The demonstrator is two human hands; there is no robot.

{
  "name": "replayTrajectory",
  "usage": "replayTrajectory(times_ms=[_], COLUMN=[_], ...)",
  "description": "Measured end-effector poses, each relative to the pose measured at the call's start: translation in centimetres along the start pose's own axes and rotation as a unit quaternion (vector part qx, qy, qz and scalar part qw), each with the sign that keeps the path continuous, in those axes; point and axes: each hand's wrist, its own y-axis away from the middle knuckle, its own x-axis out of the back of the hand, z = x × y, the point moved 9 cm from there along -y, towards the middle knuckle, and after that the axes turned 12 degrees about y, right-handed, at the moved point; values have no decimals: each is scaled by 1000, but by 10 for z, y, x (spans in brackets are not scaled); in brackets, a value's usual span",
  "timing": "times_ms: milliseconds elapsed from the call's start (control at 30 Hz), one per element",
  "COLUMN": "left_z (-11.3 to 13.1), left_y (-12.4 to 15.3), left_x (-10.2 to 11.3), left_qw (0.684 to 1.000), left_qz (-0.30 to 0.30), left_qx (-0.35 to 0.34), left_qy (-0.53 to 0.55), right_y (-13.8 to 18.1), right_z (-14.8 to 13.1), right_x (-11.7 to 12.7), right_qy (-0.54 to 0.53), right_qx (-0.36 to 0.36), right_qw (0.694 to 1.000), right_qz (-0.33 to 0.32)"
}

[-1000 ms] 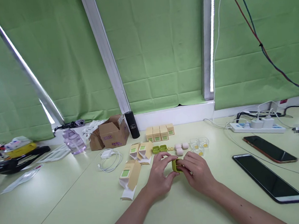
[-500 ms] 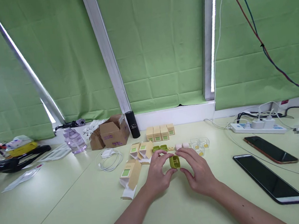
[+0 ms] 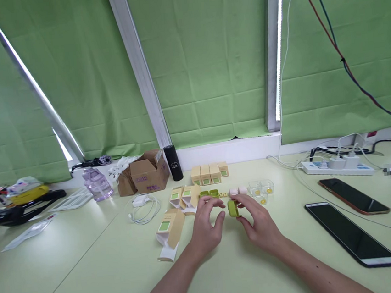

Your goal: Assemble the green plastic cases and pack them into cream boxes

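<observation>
Between the thumb and fingers of my right hand [image 3: 262, 226] is a small olive-green, hollow, box-like piece [image 3: 233, 208], turned on its side above the table. My left hand [image 3: 205, 228] is just to the left of it, thumb and fingers apart and holding nothing. Behind my hands lie two more green pieces [image 3: 214, 193], some tiny yellowish parts [image 3: 223, 194], two pale pink pieces [image 3: 242, 190] and several clear cups [image 3: 267, 186] with yellow bits inside. Left of my left hand, an opened kraft-paper box [image 3: 171, 227] lies with its white flap out.
Two more opened kraft boxes [image 3: 189, 195] and a row of closed ones [image 3: 205, 175] stand further back. A cardboard carton [image 3: 149, 171], black cylinder [image 3: 173, 163], purple bottle [image 3: 97, 183] and coiled white cable [image 3: 146, 209] are left. Two phones [image 3: 352, 232] and a power strip [image 3: 337, 167] are right.
My left hand has let go of the green piece and drawn slightly left. My right hand has turned the piece, so its outer side now faces left, and shifted it slightly right.
</observation>
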Motion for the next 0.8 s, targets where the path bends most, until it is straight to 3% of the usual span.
replayTrajectory(times_ms=[267, 800], left_z=[-27, -24], left_y=[3, 1], left_x=[-10, -13], left_qw=[992, 987], left_qz=[22, 20], left_qx=[112, 131], left_qy=[60, 92], right_y=[-1, 0], right_z=[0, -7], right_x=[1, 0], right_qy=[-10, -6], right_qx=[-5, 22], right_qw=[1000, 1000], right_qz=[5, -3])
